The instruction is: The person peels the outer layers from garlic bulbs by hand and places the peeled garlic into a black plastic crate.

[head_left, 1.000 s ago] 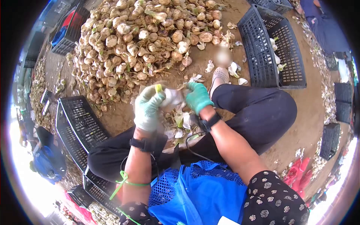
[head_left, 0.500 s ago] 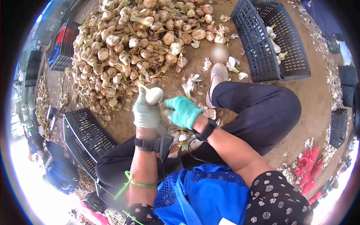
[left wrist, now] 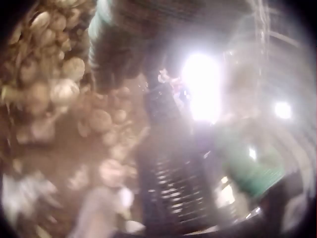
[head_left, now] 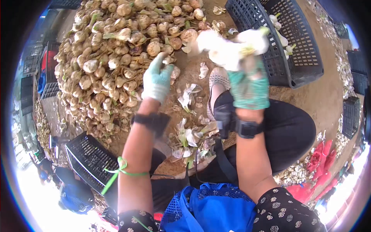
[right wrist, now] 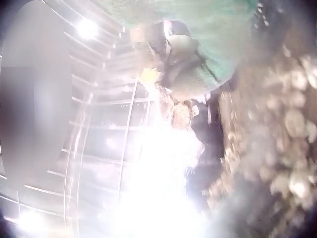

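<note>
My gloved right hand (head_left: 251, 87) grips white garlic bulbs (head_left: 232, 48), blurred, with short green stems showing. It is raised beside the near wall of a black plastic crate (head_left: 299, 75), and the bulbs overlap that wall in the head view. Inside the crate lie several clean garlic bulbs (head_left: 283, 40). In the right wrist view the green glove (right wrist: 213, 64) shows, but glare washes out much beneath it. My gloved left hand (head_left: 156, 83) reaches over the edge of the heap of soil-stained garlic (head_left: 104, 65), its index finger and thumb apart and nothing seen between them.
Shed white skins and stalks (head_left: 189, 135) litter the ground between the legs. A foot in a patterned shoe (head_left: 219, 81) rests close to the right crate. Another black crate (head_left: 91, 154) stands by the left knee. Red bags (head_left: 322, 160) lie at the right.
Both hands were together around a garlic bulb in front of me, then parted. The right hand has swung right toward the crate with white bulbs; the left has moved forward to the heap.
</note>
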The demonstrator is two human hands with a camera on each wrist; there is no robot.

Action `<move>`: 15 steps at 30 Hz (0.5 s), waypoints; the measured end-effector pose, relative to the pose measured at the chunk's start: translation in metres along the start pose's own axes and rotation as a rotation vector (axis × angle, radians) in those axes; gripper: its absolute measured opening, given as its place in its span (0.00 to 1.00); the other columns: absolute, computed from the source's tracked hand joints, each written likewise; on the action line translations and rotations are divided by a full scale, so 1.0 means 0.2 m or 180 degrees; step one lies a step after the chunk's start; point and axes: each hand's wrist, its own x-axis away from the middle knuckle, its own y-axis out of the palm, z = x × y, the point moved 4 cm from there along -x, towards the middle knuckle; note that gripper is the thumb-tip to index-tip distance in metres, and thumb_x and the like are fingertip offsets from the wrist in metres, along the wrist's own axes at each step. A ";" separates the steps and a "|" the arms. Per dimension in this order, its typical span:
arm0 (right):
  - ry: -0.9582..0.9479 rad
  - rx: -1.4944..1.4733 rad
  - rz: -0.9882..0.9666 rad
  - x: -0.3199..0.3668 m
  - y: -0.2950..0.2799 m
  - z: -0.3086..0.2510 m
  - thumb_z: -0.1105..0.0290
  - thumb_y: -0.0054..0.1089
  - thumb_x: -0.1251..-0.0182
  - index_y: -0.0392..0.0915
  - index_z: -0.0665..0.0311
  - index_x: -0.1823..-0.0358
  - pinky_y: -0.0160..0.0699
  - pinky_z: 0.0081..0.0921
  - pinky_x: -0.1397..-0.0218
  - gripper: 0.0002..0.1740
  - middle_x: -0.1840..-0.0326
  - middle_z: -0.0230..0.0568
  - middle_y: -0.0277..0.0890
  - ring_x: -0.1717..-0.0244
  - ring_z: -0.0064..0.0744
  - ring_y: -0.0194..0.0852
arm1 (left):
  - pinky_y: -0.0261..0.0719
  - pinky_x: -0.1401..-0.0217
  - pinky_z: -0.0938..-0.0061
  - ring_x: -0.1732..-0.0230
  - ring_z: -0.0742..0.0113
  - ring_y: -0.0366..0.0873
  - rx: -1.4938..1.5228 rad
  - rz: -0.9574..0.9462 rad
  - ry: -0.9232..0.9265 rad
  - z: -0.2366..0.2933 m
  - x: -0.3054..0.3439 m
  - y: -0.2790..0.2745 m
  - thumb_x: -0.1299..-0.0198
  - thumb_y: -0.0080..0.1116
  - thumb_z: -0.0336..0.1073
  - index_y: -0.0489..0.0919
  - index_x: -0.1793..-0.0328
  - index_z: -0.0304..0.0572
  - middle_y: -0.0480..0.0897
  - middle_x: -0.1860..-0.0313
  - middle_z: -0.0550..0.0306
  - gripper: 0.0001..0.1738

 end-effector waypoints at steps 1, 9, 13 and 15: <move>-0.0074 0.0113 0.0083 -0.02 -0.02 -0.04 0.76 0.52 0.45 0.65 0.67 0.50 0.75 0.13 0.69 0.19 0.62 0.38 0.71 0.69 0.23 0.72 | 0.68 0.49 0.72 0.51 0.60 0.71 -0.1182 0.0064 0.0315 -0.02 -0.08 0.01 0.52 0.53 0.31 0.70 0.47 0.44 0.72 0.48 0.53 0.22; -0.0118 0.4244 -0.0535 -0.05 -0.20 0.30 0.72 0.52 0.44 0.73 0.69 0.58 0.70 0.20 0.74 0.13 0.68 0.41 0.75 0.76 0.30 0.72 | 0.70 0.55 0.63 0.54 0.54 0.70 -0.4426 -0.0988 0.0630 -0.20 -0.35 0.16 0.59 0.58 0.35 0.71 0.53 0.49 0.73 0.57 0.51 0.21; 0.0329 0.3880 -0.0378 -0.02 -0.25 0.42 0.69 0.56 0.47 0.73 0.69 0.61 0.70 0.30 0.66 0.13 0.71 0.51 0.75 0.71 0.44 0.74 | 0.72 0.55 0.67 0.59 0.54 0.73 -0.2526 -0.0227 0.0156 -0.01 -0.09 -0.01 0.66 0.64 0.40 0.73 0.55 0.43 0.74 0.61 0.48 0.26; 0.0541 0.3954 -0.0528 0.04 -0.22 0.45 0.69 0.56 0.48 0.73 0.69 0.64 0.70 0.31 0.67 0.12 0.72 0.52 0.74 0.71 0.45 0.74 | 0.73 0.56 0.70 0.60 0.57 0.74 -0.1664 -0.0189 0.0178 0.10 0.10 -0.04 0.72 0.69 0.38 0.73 0.53 0.41 0.75 0.62 0.49 0.32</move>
